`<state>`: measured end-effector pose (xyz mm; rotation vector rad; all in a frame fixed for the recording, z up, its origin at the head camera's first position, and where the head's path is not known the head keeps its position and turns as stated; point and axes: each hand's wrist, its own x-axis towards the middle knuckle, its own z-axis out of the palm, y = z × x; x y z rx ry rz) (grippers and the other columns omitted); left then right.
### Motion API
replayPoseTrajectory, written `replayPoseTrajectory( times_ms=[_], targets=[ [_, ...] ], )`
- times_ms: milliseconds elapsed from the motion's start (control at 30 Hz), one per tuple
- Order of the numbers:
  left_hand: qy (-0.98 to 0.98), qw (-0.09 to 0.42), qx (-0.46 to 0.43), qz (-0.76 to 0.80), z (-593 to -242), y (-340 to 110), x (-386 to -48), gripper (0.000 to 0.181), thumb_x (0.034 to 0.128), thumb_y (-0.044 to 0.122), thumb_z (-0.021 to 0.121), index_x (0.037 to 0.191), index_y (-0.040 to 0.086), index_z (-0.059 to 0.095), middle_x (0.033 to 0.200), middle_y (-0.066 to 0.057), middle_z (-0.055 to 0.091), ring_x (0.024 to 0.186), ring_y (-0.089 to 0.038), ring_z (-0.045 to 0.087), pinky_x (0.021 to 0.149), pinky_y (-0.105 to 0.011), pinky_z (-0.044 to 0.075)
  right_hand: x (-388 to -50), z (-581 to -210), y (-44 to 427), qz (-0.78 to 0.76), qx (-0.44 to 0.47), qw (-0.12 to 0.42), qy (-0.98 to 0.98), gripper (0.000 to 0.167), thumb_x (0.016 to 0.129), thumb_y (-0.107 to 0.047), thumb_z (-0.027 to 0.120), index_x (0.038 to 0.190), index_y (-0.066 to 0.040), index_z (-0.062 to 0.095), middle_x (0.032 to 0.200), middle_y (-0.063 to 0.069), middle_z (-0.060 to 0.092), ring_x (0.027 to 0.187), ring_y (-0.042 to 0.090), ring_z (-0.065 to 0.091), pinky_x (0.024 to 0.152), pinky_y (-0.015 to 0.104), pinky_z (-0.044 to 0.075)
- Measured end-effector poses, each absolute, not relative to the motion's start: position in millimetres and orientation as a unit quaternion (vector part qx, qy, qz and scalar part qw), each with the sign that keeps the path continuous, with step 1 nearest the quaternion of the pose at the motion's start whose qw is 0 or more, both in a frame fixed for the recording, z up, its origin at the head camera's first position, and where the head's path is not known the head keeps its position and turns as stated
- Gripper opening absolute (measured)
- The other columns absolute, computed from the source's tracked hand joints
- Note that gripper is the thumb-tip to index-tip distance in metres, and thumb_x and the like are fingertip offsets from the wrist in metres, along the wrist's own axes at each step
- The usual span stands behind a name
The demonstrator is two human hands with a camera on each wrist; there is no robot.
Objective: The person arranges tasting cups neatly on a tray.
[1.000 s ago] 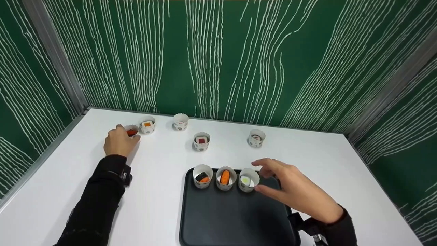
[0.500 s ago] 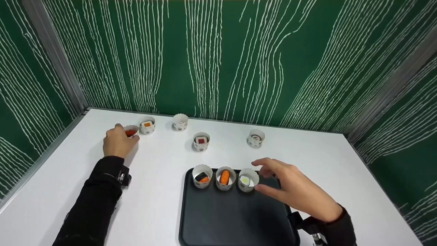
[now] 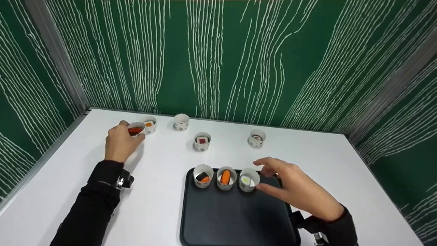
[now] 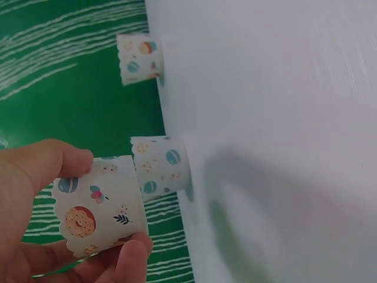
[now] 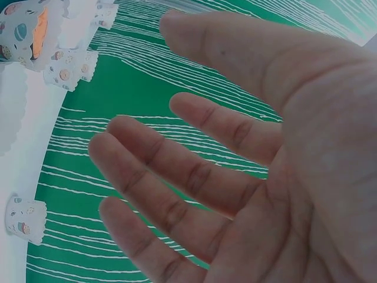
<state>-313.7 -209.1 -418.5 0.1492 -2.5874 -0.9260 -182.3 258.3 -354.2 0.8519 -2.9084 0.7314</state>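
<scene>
At the back left, my left hand (image 3: 122,140) grips a scalloped paper baking cup (image 4: 106,203) between thumb and fingers. A red-orange toy sushi piece (image 3: 135,131) lies inside that cup. In the left wrist view the cup appears lifted off the table. Over the right part of the black tray (image 3: 235,218), my right hand (image 3: 290,184) hovers with fingers spread and holds nothing. Its thumb is beside a cup (image 3: 246,186) with a white and green piece. Two more cups stand in the row, one with an orange piece (image 3: 225,177), one with a black-and-orange piece (image 3: 203,177).
Behind the held cup stands a cup (image 3: 150,129) with an orange-centred white piece. More cups stand on the white table: one at the back (image 3: 181,125), one with a red-centred piece (image 3: 202,146), one farther right (image 3: 256,141). Green walls (image 3: 307,51) enclose the table.
My left hand has lifted the cup with the red-orange piece and shifted slightly right, so it now overlaps the cup behind. The right hand has stayed about where it was.
</scene>
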Motion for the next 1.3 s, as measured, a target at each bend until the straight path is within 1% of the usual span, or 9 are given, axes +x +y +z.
replayPoseTrajectory(
  times_ms=[267, 367, 500, 600, 700, 833, 967, 1133, 1300],
  targets=[
    [-0.925, 0.201, 0.02, -0.32, -402.4, -189.9, -298.1, 0.052, 0.0924, 0.021, 0.076, 0.126, -0.016, 0.063, 0.115, -0.036, 0.072, 0.111, -0.052, 0.07, 0.096, -0.064, 0.058, -183.6, -354.4, 259.6, 0.235, 0.277, 0.016, -0.931, 0.045, 0.102, -0.034, 0.076, 0.143, -0.024, 0.062, 0.124, -0.007, 0.073, 0.109, 0.011, 0.072, 0.093, 0.041, 0.06],
    [-0.924, 0.199, 0.007, -0.327, -396.5, -180.8, -292.3, 0.053, 0.0924, 0.023, 0.076, 0.127, -0.015, 0.063, 0.117, -0.036, 0.072, 0.112, -0.052, 0.07, 0.096, -0.064, 0.057, -183.3, -354.3, 260.4, 0.236, 0.271, 0.01, -0.933, 0.046, 0.102, -0.036, 0.075, 0.144, -0.025, 0.062, 0.126, -0.007, 0.073, 0.111, 0.011, 0.071, 0.094, 0.042, 0.06],
    [-0.918, 0.197, -0.012, -0.344, -390.7, -167.6, -284.0, 0.055, 0.0922, 0.024, 0.077, 0.131, -0.013, 0.063, 0.119, -0.034, 0.071, 0.113, -0.048, 0.07, 0.096, -0.062, 0.058, -182.9, -354.3, 260.9, 0.239, 0.267, 0.011, -0.933, 0.046, 0.101, -0.035, 0.076, 0.143, -0.025, 0.062, 0.125, -0.008, 0.072, 0.111, 0.011, 0.071, 0.095, 0.043, 0.06],
    [-0.912, 0.205, -0.037, -0.354, -387.1, -157.2, -277.9, 0.055, 0.0916, 0.023, 0.078, 0.132, -0.011, 0.064, 0.12, -0.031, 0.072, 0.11, -0.044, 0.07, 0.094, -0.058, 0.059, -183.1, -354.6, 261.0, 0.241, 0.272, 0.021, -0.932, 0.045, 0.101, -0.033, 0.077, 0.143, -0.025, 0.062, 0.121, -0.008, 0.073, 0.109, 0.011, 0.071, 0.094, 0.042, 0.06],
    [-0.908, 0.21, -0.057, -0.357, -383.4, -146.8, -272.0, 0.048, 0.0909, 0.023, 0.079, 0.126, -0.008, 0.066, 0.114, -0.027, 0.072, 0.104, -0.04, 0.07, 0.089, -0.055, 0.059, -183.2, -354.8, 261.1, 0.242, 0.273, 0.027, -0.931, 0.044, 0.101, -0.032, 0.077, 0.142, -0.024, 0.063, 0.12, -0.007, 0.073, 0.109, 0.011, 0.072, 0.094, 0.042, 0.06],
    [-0.91, 0.2, -0.074, -0.356, -378.7, -133.6, -263.2, 0.043, 0.0897, 0.024, 0.082, 0.118, -0.004, 0.067, 0.108, -0.022, 0.073, 0.099, -0.037, 0.07, 0.084, -0.052, 0.058, -182.9, -354.3, 261.3, 0.241, 0.268, 0.02, -0.932, 0.045, 0.102, -0.033, 0.076, 0.143, -0.024, 0.062, 0.121, -0.008, 0.072, 0.109, 0.011, 0.071, 0.094, 0.041, 0.059],
    [-0.908, 0.194, -0.096, -0.359, -374.5, -120.8, -254.0, 0.048, 0.0877, 0.026, 0.086, 0.123, -0.003, 0.069, 0.113, -0.021, 0.075, 0.1, -0.036, 0.072, 0.084, -0.05, 0.06, -183.0, -353.6, 261.7, 0.24, 0.268, 0.02, -0.933, 0.045, 0.102, -0.033, 0.076, 0.144, -0.023, 0.063, 0.119, -0.008, 0.072, 0.109, 0.01, 0.07, 0.094, 0.04, 0.058],
    [-0.902, 0.188, -0.121, -0.369, -370.9, -103.1, -240.9, 0.053, 0.0872, 0.026, 0.087, 0.129, 0.0, 0.069, 0.113, -0.018, 0.075, 0.089, -0.029, 0.07, 0.077, -0.042, 0.059, -183.1, -353.4, 262.5, 0.242, 0.27, 0.024, -0.932, 0.045, 0.102, -0.033, 0.076, 0.143, -0.021, 0.064, 0.118, -0.008, 0.072, 0.107, 0.009, 0.069, 0.093, 0.04, 0.058],
    [-0.893, 0.177, -0.15, -0.385, -369.4, -85.5, -228.4, 0.046, 0.0871, 0.023, 0.088, 0.125, 0.004, 0.07, 0.108, -0.011, 0.074, 0.083, -0.022, 0.068, 0.072, -0.032, 0.057, -183.3, -353.2, 262.6, 0.244, 0.274, 0.031, -0.93, 0.045, 0.102, -0.032, 0.076, 0.143, -0.02, 0.064, 0.118, -0.008, 0.072, 0.107, 0.009, 0.069, 0.094, 0.041, 0.058]
  ],
)
